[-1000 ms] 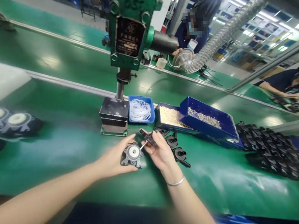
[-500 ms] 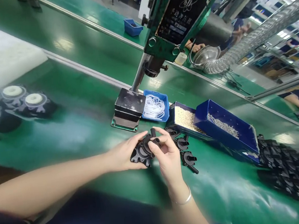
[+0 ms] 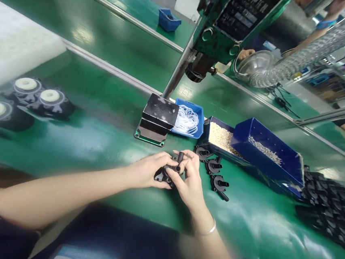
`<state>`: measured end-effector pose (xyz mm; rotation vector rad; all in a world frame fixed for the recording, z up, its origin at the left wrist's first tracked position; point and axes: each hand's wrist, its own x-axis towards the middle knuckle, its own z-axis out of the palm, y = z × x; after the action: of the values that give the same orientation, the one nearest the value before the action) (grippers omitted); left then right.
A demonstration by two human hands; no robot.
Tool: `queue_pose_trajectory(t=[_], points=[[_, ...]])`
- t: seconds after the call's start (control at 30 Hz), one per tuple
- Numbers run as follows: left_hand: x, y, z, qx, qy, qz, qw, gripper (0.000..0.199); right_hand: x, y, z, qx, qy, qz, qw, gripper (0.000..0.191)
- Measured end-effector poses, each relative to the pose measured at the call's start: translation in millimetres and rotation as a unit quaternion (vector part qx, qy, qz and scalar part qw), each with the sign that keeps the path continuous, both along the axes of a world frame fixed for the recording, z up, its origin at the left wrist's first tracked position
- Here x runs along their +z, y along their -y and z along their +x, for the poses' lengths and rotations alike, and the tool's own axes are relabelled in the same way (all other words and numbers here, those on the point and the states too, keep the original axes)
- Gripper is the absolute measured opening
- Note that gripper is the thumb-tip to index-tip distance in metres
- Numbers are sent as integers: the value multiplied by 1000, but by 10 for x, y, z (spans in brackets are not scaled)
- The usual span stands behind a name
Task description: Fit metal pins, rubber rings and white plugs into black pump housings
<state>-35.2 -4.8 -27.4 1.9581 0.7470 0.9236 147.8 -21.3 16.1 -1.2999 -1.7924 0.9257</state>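
- While the left hand [image 3: 147, 171] cups a dark body [image 3: 159, 174] from its left, thumb and fingers curled around the edge, the right hand [image 3: 192, 184] pinches a black cover [image 3: 178, 168] over it.
- The cover sits between both sets of fingertips, about equally near each; its side pipe [image 3: 180, 157] points away from the wearer, leaning right.
- Fingers hide the seam; I cannot tell whether the parts meet flush.
- Just right of the right hand lie three loose covers [image 3: 214, 166].
- Beyond the hands, a black block [image 3: 160, 111] stands beside a blue tray [image 3: 202, 122] of white rings [image 3: 187, 120].
- Farther right: a dark blue bin [image 3: 289, 169].
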Motion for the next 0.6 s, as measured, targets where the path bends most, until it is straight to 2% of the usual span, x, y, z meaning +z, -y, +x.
queue_pose_trajectory(t=[0.23,0.33,0.43,0.53,0.6], points=[[-24,16,33,-3,8,-2,1000,54,-57,14,-1,11,-15,6,1000,30],[97,38,-3,24,-5,17,1000,56,101,-57,132,64,13,2,998,25],[453,-28,-169,66,-9,42,997,59,548,-245,293,78,7,70,994,19],[904,-220,-410,139,-10,74,988,59,1246,-574,328,13,-26,243,970,19],[1115,-405,-541,176,-21,78,981,57,1775,-882,240,7,-27,348,937,34]])
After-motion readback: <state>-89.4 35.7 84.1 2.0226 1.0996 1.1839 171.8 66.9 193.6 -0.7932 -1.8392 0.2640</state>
